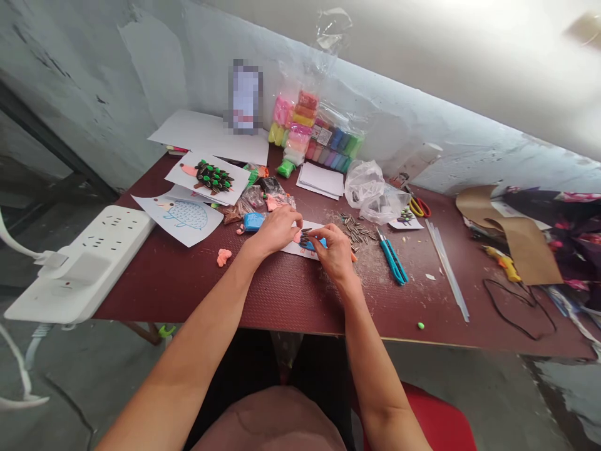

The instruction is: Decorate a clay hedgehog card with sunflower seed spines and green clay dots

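A small white card (293, 247) with blue and pink clay and dark seeds on it lies between my hands. My left hand (280, 229) rests at its left side, fingers bent over the card's upper edge; what they hold, if anything, is hidden. My right hand (332, 249) is at the card's right part, thumb and fingertips pinched together at the dark seeds on the blue clay (321, 243). A pile of striped seeds (357, 230) is just right of my right hand. Left of my left hand are a blue clay packet (254, 221) and a pink clay lump (224, 257).
A teal cutter (392, 258), clear sticks (447, 270) and a yellow glue gun (503, 263) lie to the right. Hedgehog pictures (185, 219) and a white power strip (77, 266) are at the left. Clay packs (335, 147), plastic bags (373, 191) and scissors (419, 205) stand or lie behind.
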Tool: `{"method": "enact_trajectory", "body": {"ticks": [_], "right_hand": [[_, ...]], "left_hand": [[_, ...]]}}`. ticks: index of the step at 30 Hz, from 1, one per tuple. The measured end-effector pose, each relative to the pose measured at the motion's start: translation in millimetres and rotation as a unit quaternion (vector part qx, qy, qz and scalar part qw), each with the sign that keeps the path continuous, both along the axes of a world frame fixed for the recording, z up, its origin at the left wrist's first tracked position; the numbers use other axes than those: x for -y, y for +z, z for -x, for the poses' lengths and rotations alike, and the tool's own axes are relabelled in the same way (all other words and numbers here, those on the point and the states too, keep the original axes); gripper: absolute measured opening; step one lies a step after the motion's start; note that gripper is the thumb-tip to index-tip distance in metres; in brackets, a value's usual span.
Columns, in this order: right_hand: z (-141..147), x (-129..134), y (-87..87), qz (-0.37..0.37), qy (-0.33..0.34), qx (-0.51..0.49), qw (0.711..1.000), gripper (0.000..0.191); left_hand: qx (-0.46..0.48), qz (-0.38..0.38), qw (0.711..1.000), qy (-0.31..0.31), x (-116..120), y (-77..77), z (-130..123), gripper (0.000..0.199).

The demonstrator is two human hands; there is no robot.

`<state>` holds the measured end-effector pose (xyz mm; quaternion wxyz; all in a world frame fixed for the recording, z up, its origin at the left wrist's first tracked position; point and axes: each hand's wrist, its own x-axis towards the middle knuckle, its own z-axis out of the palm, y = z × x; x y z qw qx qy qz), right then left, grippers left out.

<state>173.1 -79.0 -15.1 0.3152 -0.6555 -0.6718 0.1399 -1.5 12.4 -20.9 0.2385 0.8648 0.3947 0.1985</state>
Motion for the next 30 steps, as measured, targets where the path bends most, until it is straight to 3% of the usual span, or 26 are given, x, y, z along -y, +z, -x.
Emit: {"method": "enact_trajectory", "body": {"ticks": [6,13,18,30], "right_hand": [[-1.0,2.0,-0.6,-0.015,-0.006,0.026,1.0,0.036],[3.3,2.3,2.0,0.0,-0.032,0.025,0.999,0.014],[8.2,-3.1,3.3,0.032,-0.061,0.048,0.996,0.013],[12.9,-3.0,5.3,0.047,-0.056,0.061,0.995,0.017]], "left_hand": [[0.032,0.042,0.998,-0.018,-0.3,0.3,3.6,0.028],[-0.001,0.066,0.998,0.004,1.1,4.0,1.4,0.021],[0.0,0.063,0.998,0.032,2.0,6.4,-3.2,0.022],[-0.03,0.072,0.996,0.053,6.5,9.2,-8.2,0.02]]}}
